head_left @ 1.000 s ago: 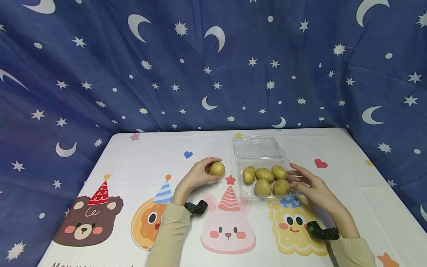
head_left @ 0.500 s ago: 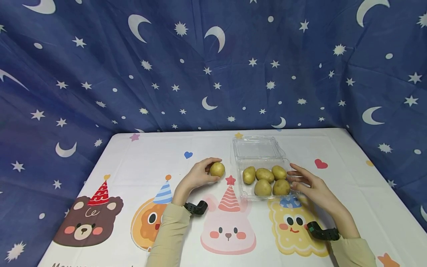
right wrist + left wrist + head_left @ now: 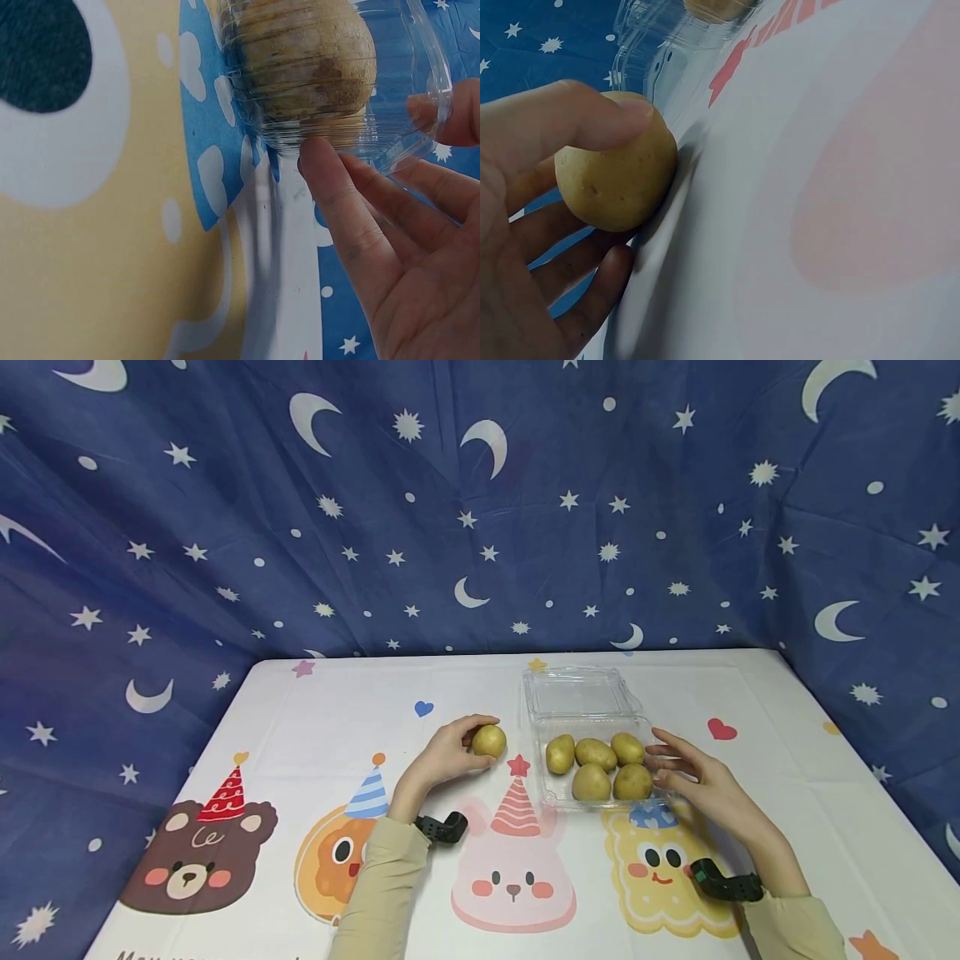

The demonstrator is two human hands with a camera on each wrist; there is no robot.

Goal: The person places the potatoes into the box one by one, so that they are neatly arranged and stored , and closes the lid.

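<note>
In the head view my left hand [image 3: 444, 753] holds a yellow potato [image 3: 490, 741] left of the container, thumb on the near side. The left wrist view shows that potato [image 3: 619, 169] low at the tablecloth, fingers around its far side. A clear plastic clamshell container [image 3: 555, 795] stands with its lid [image 3: 581, 692] folded back. Several potatoes [image 3: 595, 753] lie inside it in two rows. My right hand [image 3: 701, 781] rests its fingertips against the container's right wall, fingers loosely extended. In the right wrist view, one fingertip [image 3: 421, 112] sits at the rim and the thumb presses lower on the ribbed wall.
A white tablecloth [image 3: 360, 693] with printed animals and party hats covers the table. Behind it hangs a dark blue curtain [image 3: 540, 552] with moons and stars. Each wrist wears a black band, such as the one on the right [image 3: 726, 883].
</note>
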